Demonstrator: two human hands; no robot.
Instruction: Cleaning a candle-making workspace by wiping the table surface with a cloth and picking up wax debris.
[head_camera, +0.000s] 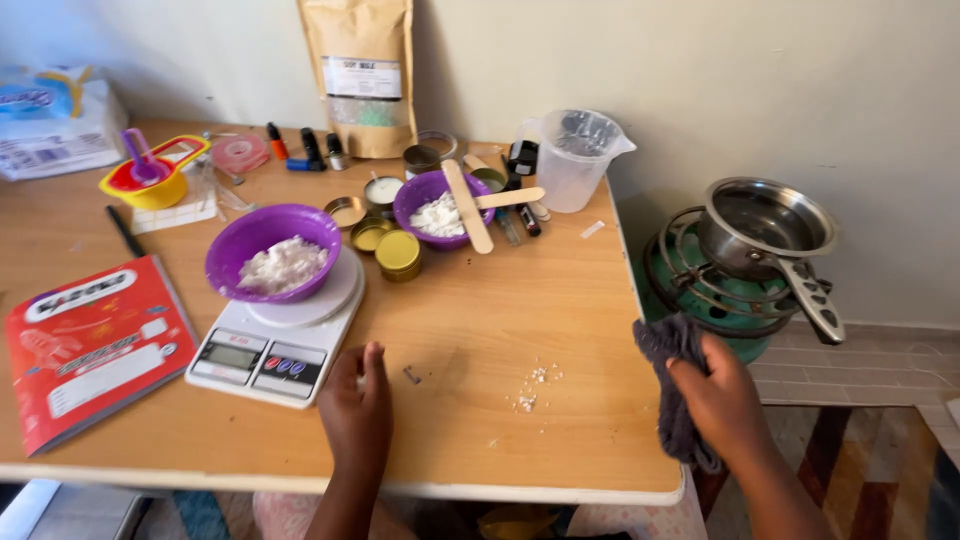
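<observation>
Grey cloth (672, 395) gripped in right hand (722, 392), left hand (358, 410) resting on table (560, 300)

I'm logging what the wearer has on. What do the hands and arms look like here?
Both hands, left and right, are bare: no gloves, rings, watch or bracelets visible. Both forearms are bare too, with no sleeve reaching into view.

Dark grey cloth (676, 385): soft, crumpled, bunched in the grip of the right hand (722, 398) just off the right edge of the wooden table (560, 300), upper part standing above the fingers, lower end hanging limp below the hand. White digital kitchen scale (272, 340): flat on the table just beside the left hand (358, 408), display and buttons facing the near edge, purple bowl (272, 250) of white flakes seated on its round platform.
</observation>
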